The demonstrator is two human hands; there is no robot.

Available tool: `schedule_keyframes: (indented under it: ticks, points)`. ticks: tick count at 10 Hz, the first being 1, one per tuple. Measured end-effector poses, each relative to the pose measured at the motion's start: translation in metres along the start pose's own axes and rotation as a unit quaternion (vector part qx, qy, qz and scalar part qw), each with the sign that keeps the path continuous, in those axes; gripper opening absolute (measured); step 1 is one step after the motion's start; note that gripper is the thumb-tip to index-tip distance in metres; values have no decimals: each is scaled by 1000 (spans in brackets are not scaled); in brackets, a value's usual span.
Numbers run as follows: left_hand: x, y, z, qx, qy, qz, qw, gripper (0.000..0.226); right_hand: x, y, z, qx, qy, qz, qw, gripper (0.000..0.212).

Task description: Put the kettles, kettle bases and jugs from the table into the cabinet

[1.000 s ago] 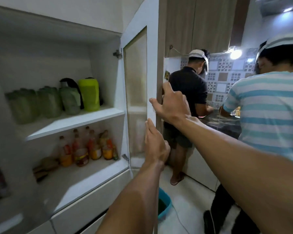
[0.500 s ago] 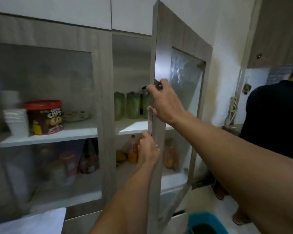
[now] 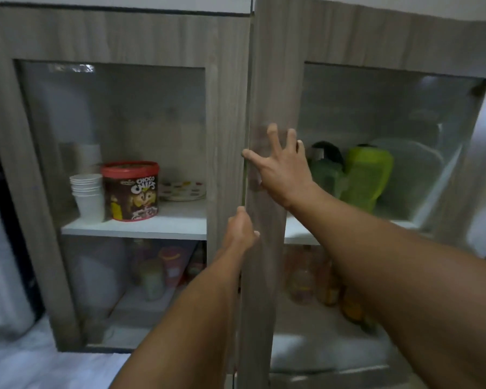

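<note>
The cabinet's right door (image 3: 267, 94) of grey wood with a glass pane is nearly flush with the left door (image 3: 225, 108). My right hand (image 3: 278, 167) lies flat on its frame, fingers spread. My left hand (image 3: 240, 231) is lower down, fingers curled around the door's left edge. Behind the right pane, on the upper white shelf (image 3: 298, 234), stand a lime-green jug (image 3: 366, 178), a darker green jug (image 3: 326, 175) and a black-handled kettle (image 3: 327, 151). Everything to their left is hidden by my hand and the frame.
Behind the left pane are stacked white cups (image 3: 87, 195), a red-lidded Choco Chips tub (image 3: 131, 190) and a dotted plate (image 3: 183, 189). Bottles and jars (image 3: 328, 284) fill the lower shelves. A white table surface (image 3: 40, 369) lies at the bottom left.
The right door has swung from wide open to almost shut, both hands moving with it. My view turned left, and the two people on the right dropped out of it.
</note>
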State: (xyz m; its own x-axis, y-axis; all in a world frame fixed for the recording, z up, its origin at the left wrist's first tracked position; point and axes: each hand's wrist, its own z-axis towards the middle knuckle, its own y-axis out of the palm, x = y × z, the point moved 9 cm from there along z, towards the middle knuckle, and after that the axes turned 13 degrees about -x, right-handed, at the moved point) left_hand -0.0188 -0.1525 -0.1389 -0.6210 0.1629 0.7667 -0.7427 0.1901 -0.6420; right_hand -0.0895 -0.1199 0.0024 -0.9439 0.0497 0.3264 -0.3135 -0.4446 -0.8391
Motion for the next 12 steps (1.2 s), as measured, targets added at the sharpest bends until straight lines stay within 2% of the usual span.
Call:
schedule_keyframes:
  ticks: [1, 2, 3, 4, 6, 7, 9, 10, 11, 12]
  points:
    - [3, -9, 23, 36, -14, 73, 997, 42, 1, 10, 23, 14, -13, 3, 1000, 60]
    - [16, -17, 23, 104, 17, 118, 987, 42, 12, 16, 28, 23, -4, 7, 1000, 76]
    - [21, -20, 22, 143, 63, 131, 979, 27, 23, 18, 28, 55, 15, 28, 998, 95]
    - [15, -3, 68, 157, 38, 163, 973, 19, 25, 75, 69, 33, -4, 61, 998, 99]
    - [27, -22, 75, 166, 70, 186, 966, 24, 26, 57, 72, 68, -32, 61, 995, 101]
    - [31, -25, 75, 179, 67, 201, 961, 24, 22, 58, 73, 52, -18, 57, 997, 101]
    - [34, -22, 78, 159, 68, 206, 963, 31, 21, 57, 70, 54, -23, 53, 997, 95]
    - [34, -21, 78, 141, 61, 218, 964, 32, 22, 57, 68, 32, -28, 53, 998, 98]
    - [34, -18, 69, 130, 69, 242, 959, 27, 23, 52, 64, 9, -29, 61, 998, 94]
    - [26, -12, 56, 105, 73, 264, 956, 20, 27, 51, 51, -18, 4, 104, 994, 72]
